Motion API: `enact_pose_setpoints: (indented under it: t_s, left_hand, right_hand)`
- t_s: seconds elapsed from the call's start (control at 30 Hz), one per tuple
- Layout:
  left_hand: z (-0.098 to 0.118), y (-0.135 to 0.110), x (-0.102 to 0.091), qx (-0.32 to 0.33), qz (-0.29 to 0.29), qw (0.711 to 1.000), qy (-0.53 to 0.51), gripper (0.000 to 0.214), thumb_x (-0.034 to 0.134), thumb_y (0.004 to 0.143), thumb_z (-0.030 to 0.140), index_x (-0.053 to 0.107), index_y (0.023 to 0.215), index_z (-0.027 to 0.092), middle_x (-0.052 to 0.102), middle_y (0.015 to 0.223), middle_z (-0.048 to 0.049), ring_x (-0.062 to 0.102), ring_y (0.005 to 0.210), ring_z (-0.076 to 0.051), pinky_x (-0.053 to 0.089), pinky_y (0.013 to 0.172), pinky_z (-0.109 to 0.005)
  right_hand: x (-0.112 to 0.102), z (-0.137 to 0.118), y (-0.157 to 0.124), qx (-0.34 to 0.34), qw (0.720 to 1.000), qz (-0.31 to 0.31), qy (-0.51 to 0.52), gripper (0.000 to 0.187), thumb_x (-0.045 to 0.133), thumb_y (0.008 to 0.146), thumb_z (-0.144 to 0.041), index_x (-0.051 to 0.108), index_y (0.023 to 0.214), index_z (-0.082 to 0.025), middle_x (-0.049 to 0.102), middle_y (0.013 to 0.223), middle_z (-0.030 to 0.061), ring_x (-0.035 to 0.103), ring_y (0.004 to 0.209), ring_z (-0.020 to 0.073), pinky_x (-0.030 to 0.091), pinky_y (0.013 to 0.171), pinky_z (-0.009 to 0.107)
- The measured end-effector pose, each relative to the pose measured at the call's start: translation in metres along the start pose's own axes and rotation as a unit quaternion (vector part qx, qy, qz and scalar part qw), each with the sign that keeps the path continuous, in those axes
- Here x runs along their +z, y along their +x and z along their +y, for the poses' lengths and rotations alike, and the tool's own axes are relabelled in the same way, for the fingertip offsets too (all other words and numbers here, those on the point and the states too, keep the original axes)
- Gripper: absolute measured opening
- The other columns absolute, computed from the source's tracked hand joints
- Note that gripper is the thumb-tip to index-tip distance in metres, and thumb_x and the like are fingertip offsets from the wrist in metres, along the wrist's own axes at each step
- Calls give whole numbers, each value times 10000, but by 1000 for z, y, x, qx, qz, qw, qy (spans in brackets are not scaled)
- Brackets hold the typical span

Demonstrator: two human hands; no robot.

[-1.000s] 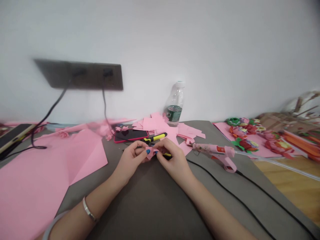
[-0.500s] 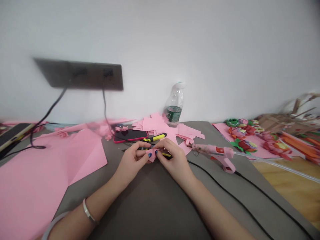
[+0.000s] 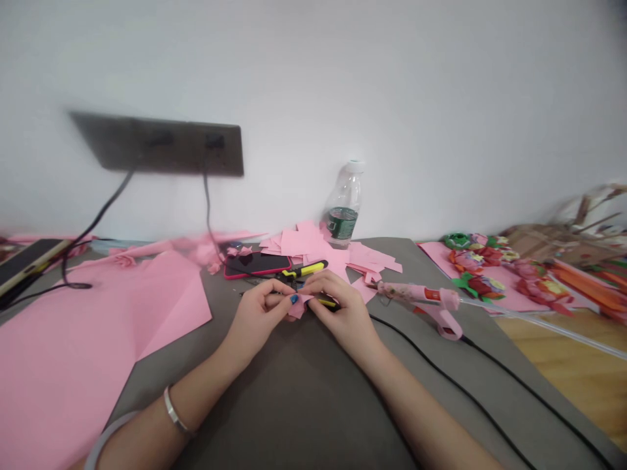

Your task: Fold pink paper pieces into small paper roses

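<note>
A small piece of pink paper (image 3: 297, 308) is pinched between my two hands above the grey table. My left hand (image 3: 262, 312) grips its left side with thumb and fingers. On the other side, my right hand (image 3: 341, 307) has its fingers closed at the paper's edge, with the thumb tip partly hidden. Just behind the hands lies a yellow and black hand tool (image 3: 309, 268), looking like pliers; its lower part is covered by my fingers. A pile of cut pink paper pieces (image 3: 294, 243) spreads beyond it.
A pink glue gun (image 3: 424, 297) lies at the right with its black cord (image 3: 529, 395) crossing the table. A phone (image 3: 257, 264), a plastic bottle (image 3: 343, 209) and a large pink sheet (image 3: 63, 352) stand or lie around. Paper flowers (image 3: 482, 285) sit far right.
My right thumb has shifted, so its blue nail no longer shows, and the pink paper is turned slightly. Both hands stay in nearly the same place.
</note>
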State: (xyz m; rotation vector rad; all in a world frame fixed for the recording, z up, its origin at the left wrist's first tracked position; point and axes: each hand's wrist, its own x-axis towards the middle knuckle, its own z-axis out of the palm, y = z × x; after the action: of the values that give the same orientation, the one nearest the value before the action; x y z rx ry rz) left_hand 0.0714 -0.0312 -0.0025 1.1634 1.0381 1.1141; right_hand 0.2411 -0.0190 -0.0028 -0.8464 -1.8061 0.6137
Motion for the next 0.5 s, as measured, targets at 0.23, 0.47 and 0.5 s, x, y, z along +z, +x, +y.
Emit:
enact_pose_setpoints:
  t_s: [0.23,0.47,0.5]
  left_hand:
    - [0,1,-1,-4,-3,1000,-16,274,765,719,381,649,789,143,734,642,-20,668,601,-130,571,625,-236]
    - [-1,0,-2,-8,-12,1000,-28,278,774,716,390,665,802,149,740,662,-30,684,630,-149,572,633,-247]
    - [-1,0,-2,-10,-14,999,-29,275,775,717,388,669,802,149,740,665,-31,688,634,-152,572,633,-247]
  right_hand:
    - [1,-3,-2,-42,998,14,-50,180,559,863,-87,680,839,-217,658,852,56,626,852,204,505,751,339]
    - [3,-4,-3,-47,996,28,-64,153,559,852,-81,620,816,-216,645,812,42,614,807,198,498,725,330]
    - [3,-4,-3,-53,996,24,-69,153,555,856,-80,614,821,-217,647,813,44,612,811,199,498,732,333]
